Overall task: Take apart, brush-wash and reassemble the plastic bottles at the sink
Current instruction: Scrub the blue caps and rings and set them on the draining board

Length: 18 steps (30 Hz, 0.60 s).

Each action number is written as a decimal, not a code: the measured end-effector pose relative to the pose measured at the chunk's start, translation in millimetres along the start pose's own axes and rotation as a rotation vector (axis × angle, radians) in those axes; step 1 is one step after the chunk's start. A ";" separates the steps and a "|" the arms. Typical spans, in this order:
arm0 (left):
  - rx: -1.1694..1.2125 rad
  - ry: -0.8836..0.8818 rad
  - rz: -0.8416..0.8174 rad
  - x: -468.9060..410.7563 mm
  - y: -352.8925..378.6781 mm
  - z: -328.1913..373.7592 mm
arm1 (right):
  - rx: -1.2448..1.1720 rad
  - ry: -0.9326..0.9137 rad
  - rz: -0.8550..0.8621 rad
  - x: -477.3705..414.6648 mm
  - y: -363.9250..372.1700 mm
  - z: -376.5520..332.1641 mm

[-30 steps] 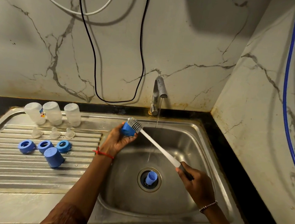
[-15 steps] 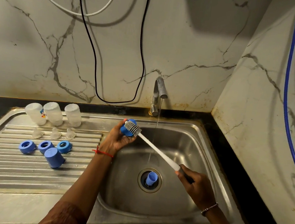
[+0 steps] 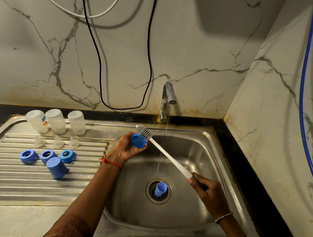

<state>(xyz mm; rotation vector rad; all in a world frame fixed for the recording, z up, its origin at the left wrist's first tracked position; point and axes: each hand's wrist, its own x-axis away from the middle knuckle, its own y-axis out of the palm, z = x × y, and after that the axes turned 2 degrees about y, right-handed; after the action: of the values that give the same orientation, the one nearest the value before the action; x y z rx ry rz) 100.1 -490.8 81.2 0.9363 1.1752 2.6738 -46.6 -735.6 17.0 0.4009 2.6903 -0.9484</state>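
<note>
1. Bottle bodies (image 3: 56, 121), three of them, are stood upside down in a row at the back of the ribbed steel surface (image 3: 13, 185), left of the sink (image 3: 215, 155)
2. Three clear teats (image 3: 58, 143) are laid just before them, three blue rings (image 3: 47, 155) nearer, and a large blue cap (image 3: 56, 167) beside the rings
3. A second blue cap (image 3: 138, 141) is gripped in the curled fingers of the left hand (image 3: 126, 150)
4. The brush (image 3: 144, 132) is held by its dark grip in the right hand (image 3: 209, 192), its bristles set against that cap
5. A thin stream is run from the tap (image 3: 168, 94); it seems to pass the white handle
6. A small blue cup (image 3: 160, 188) is lodged in the drain
</note>
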 end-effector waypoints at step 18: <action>0.093 0.049 0.019 -1.8 -2.7 -0.6 | 0.034 -0.020 -0.002 2.7 -5.2 1.1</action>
<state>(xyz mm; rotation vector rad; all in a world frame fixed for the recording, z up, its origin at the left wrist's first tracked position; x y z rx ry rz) 100.8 -489.8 78.1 0.9038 1.3179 2.6922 -50.7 -739.7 18.2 0.3935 2.6602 -0.9949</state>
